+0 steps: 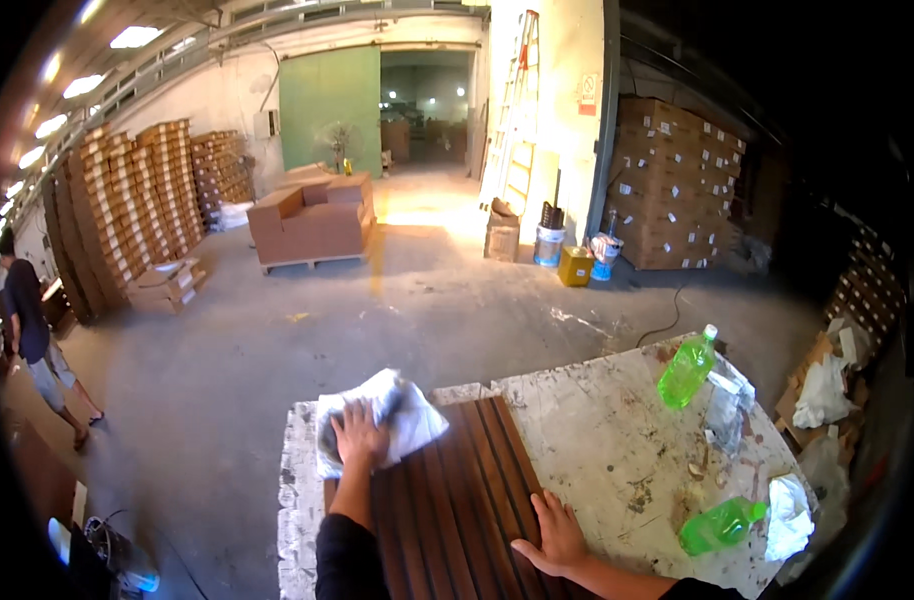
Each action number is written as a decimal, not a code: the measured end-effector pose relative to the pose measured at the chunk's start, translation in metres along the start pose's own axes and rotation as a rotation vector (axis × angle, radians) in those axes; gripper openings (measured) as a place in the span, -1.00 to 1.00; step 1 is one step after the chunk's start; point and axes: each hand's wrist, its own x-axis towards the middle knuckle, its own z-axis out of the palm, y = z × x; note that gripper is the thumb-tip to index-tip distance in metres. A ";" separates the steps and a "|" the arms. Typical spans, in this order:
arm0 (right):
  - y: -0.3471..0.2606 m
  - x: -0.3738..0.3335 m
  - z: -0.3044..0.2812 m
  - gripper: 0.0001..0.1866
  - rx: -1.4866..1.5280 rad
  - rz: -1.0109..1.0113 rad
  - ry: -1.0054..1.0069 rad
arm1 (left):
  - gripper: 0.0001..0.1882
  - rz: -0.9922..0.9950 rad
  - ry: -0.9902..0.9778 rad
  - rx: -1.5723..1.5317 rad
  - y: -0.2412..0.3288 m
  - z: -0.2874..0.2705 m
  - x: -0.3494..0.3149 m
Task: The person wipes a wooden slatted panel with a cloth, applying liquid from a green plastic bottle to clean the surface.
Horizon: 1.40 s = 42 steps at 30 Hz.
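Note:
A dark brown slatted wood panel [445, 500] with black grooves lies on the worktable [597, 430]. At the panel's far left corner, my left hand [359, 434] rests flat on a white cloth [422, 424], its fingers spread. The cloth is crumpled, has a dark smudge, and overlaps the panel's far end. My right hand [557, 535] lies open along the panel's right edge, thumb on the slats and fingers pointing away from me. The panel's near end runs out of the picture.
Two green-liquid bottles are on the table's right: one upright [688, 370], one lying [719, 527] near a white cloth [788, 518]. Clear plastic [725, 415] lies between them. A person [37, 330] walks at far left. Stacked cartons [670, 185] and a ladder [517, 130] stand beyond.

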 end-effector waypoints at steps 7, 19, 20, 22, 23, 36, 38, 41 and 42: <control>0.003 0.013 0.025 -0.04 0.061 0.072 0.068 | -0.26 -0.006 -0.030 -0.026 0.003 -0.014 -0.236; 0.014 0.001 0.028 -0.29 0.100 0.219 0.219 | -0.30 -0.227 -0.378 0.136 0.093 -0.065 -0.601; 0.011 -0.001 0.030 -0.29 0.104 0.214 0.212 | -0.31 -0.224 -0.409 0.136 0.101 -0.071 -0.595; 0.015 0.001 0.036 -0.30 0.087 0.185 0.208 | -0.31 -0.205 -0.474 0.131 0.114 -0.081 -0.574; 0.018 0.006 0.040 -0.30 0.113 0.164 0.232 | -0.31 -0.198 -0.516 0.129 0.118 -0.083 -0.551; 0.012 -0.011 0.025 -0.31 0.038 0.102 0.191 | -0.22 0.004 -0.011 0.011 0.067 0.006 -0.022; 0.014 -0.011 0.012 -0.29 0.089 0.167 0.164 | -0.24 -0.030 -0.015 -0.001 0.073 0.004 0.024; 0.012 -0.006 -0.005 -0.24 0.023 0.125 0.139 | -0.32 0.037 0.058 -0.012 0.076 0.006 0.037; 0.012 -0.003 0.002 -0.24 0.041 0.104 0.135 | -0.33 0.044 0.044 0.071 0.060 0.009 0.032</control>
